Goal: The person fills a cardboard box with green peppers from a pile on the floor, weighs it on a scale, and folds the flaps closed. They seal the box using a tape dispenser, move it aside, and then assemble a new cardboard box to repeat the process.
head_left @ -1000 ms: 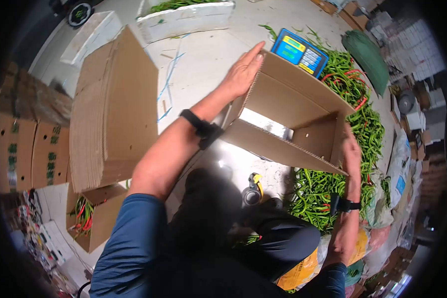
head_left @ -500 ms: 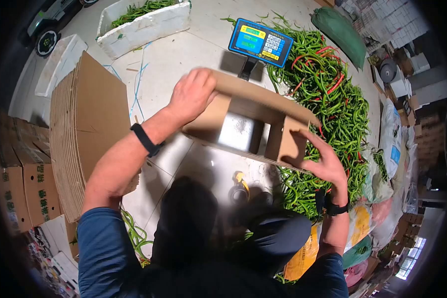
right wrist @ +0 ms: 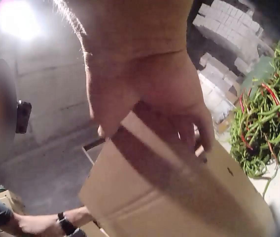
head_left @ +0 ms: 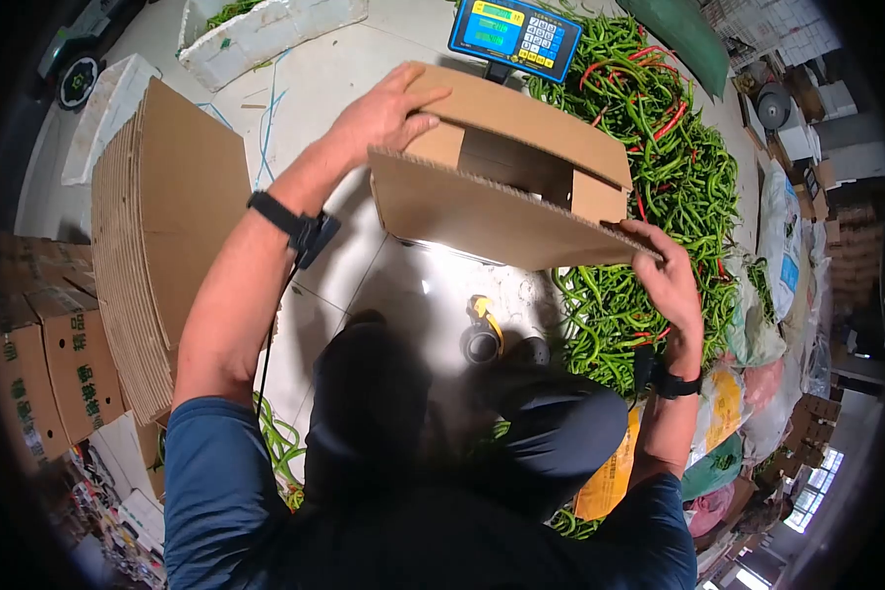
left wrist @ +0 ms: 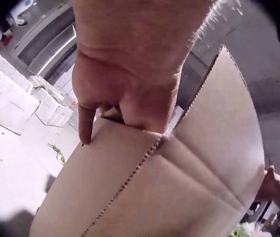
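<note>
An open-topped cardboard box (head_left: 501, 211) is held in front of me, its long near flap slanting up toward me. My left hand (head_left: 379, 118) grips its far left corner. In the left wrist view, one finger of the left hand (left wrist: 125, 98) lies along the outer cardboard wall (left wrist: 100, 168), and the other fingers are mostly hidden behind the edge. At the opposite end, my right hand (head_left: 671, 285) pinches the right corner of the near flap. The right wrist view shows the right hand (right wrist: 150, 103) straddling the cardboard (right wrist: 179, 192), thumb and fingers apart.
Behind the box stands a blue digital scale (head_left: 516, 37). Green and red chili peppers (head_left: 659, 147) are heaped along the right. Flattened cartons (head_left: 192, 226) are stacked at left, near a white foam box (head_left: 275, 39). A tape dispenser (head_left: 482, 334) lies on the floor by my legs.
The box first came down and left from beside the scale. Since then its near flap has swung up toward me, with the right hand now at that flap's corner.
</note>
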`<action>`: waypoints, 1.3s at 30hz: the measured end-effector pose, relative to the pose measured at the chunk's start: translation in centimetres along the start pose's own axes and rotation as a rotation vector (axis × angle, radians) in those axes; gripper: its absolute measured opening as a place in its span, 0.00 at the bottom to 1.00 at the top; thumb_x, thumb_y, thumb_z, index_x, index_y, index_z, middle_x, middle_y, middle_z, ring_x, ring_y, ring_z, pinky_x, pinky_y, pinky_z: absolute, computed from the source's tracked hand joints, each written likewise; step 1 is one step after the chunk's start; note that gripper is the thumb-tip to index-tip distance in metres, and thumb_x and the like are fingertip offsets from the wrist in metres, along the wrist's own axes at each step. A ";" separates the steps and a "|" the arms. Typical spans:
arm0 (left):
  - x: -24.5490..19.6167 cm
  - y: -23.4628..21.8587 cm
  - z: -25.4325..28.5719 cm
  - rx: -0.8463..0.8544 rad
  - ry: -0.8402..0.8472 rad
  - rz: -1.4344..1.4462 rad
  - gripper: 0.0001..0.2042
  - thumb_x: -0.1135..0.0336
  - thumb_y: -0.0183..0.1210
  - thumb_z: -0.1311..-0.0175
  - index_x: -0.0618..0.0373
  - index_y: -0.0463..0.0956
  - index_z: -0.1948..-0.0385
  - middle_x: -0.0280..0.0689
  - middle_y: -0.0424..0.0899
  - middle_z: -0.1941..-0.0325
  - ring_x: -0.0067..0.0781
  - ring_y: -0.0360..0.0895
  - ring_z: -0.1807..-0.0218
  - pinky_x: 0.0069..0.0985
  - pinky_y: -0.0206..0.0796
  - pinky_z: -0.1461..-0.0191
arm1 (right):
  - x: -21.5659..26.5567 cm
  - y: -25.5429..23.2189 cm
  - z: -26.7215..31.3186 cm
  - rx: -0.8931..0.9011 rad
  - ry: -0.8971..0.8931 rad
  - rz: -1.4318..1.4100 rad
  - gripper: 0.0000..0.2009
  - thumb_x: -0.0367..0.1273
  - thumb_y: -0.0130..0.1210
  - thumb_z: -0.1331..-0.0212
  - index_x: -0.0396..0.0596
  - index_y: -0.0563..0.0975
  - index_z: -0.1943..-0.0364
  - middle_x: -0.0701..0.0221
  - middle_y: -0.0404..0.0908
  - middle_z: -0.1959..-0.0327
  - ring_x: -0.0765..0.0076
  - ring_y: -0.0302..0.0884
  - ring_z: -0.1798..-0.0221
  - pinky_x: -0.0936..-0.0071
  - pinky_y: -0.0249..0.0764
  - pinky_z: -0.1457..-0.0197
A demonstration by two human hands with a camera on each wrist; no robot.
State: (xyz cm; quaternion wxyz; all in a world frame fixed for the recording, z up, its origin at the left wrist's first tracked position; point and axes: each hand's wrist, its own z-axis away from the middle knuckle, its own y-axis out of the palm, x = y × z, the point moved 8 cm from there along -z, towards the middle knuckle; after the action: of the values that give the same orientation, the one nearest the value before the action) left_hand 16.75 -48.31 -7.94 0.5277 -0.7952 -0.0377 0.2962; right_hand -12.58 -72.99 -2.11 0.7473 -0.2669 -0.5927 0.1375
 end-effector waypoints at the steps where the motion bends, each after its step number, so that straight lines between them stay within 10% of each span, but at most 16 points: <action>1: 0.4 0.1 -0.5 0.008 -0.003 0.032 0.23 0.56 0.58 0.33 0.41 0.73 0.36 0.56 0.57 0.26 0.57 0.58 0.26 0.38 0.56 0.25 | 0.1 0.0 -0.3 -0.122 0.027 -0.014 0.23 0.40 0.58 0.35 0.35 0.75 0.45 0.63 0.83 0.52 0.71 0.78 0.49 0.73 0.72 0.43; 5: 2.1 0.5 -1.7 -0.004 -0.193 0.440 0.23 0.59 0.61 0.35 0.46 0.74 0.37 0.50 0.49 0.21 0.50 0.56 0.24 0.36 0.56 0.25 | 1.2 -1.5 -3.3 -0.299 0.001 0.099 0.16 0.39 0.61 0.36 0.36 0.79 0.69 0.76 0.78 0.74 0.83 0.68 0.70 0.79 0.68 0.65; 12: 2.5 0.2 0.2 -0.050 -0.172 0.717 0.23 0.64 0.63 0.38 0.51 0.76 0.39 0.43 0.53 0.21 0.42 0.58 0.25 0.36 0.57 0.26 | 0.1 -2.6 -6.0 -0.576 -0.257 -0.238 0.17 0.39 0.60 0.34 0.39 0.80 0.75 0.75 0.80 0.74 0.82 0.69 0.69 0.80 0.65 0.62; 16: 1.8 0.1 0.6 -0.038 -0.179 0.730 0.22 0.70 0.60 0.40 0.52 0.77 0.40 0.40 0.56 0.22 0.39 0.62 0.28 0.32 0.59 0.29 | -1.4 -2.4 -5.0 -0.780 -0.340 -0.307 0.09 0.32 0.60 0.36 0.38 0.80 0.67 0.66 0.82 0.55 0.77 0.75 0.55 0.78 0.70 0.49; 21: 2.4 0.2 1.3 -0.053 -0.126 0.605 0.21 0.67 0.56 0.38 0.54 0.78 0.41 0.38 0.58 0.23 0.36 0.67 0.32 0.31 0.61 0.31 | -2.1 -0.7 -5.2 -0.677 -0.018 -0.352 0.32 0.40 0.65 0.41 0.29 0.69 0.39 0.56 0.77 0.44 0.64 0.74 0.42 0.70 0.65 0.34; 26: 2.8 1.2 2.2 0.139 -0.399 1.093 0.31 0.44 0.41 0.26 0.53 0.61 0.28 0.42 0.66 0.27 0.35 0.64 0.29 0.30 0.55 0.28 | -4.3 -0.2 -6.7 -0.688 0.109 -0.217 0.43 0.49 0.63 0.41 0.24 0.61 0.34 0.43 0.67 0.34 0.52 0.67 0.32 0.64 0.61 0.29; 28: 2.1 0.9 2.5 0.163 -0.375 1.147 0.34 0.39 0.38 0.26 0.49 0.53 0.25 0.43 0.69 0.29 0.35 0.60 0.26 0.31 0.50 0.25 | -6.4 2.3 -9.1 -0.423 0.228 -0.181 0.37 0.50 0.61 0.38 0.27 0.68 0.40 0.49 0.78 0.45 0.58 0.78 0.44 0.67 0.72 0.40; 35: 1.2 1.3 2.5 -0.049 -0.416 0.985 0.29 0.71 0.54 0.35 0.57 0.62 0.30 0.36 0.41 0.18 0.35 0.41 0.19 0.29 0.42 0.21 | -7.4 2.4 -10.2 -0.376 0.196 -0.379 0.30 0.46 0.54 0.31 0.31 0.68 0.39 0.57 0.79 0.47 0.65 0.79 0.48 0.70 0.74 0.45; 39: 1.6 1.6 2.8 -0.099 -0.465 1.045 0.30 0.71 0.51 0.34 0.57 0.58 0.28 0.38 0.38 0.18 0.36 0.39 0.19 0.29 0.41 0.21 | -7.1 2.8 -9.9 -0.338 0.258 -0.541 0.27 0.43 0.50 0.28 0.35 0.66 0.36 0.60 0.79 0.45 0.67 0.78 0.46 0.71 0.73 0.43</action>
State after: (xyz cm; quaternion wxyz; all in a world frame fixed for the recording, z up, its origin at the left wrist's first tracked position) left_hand 16.26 -46.10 -10.74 0.2513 -0.6458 0.2313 0.6828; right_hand -4.58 -76.73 -10.97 0.7707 -0.2351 -0.5573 -0.2006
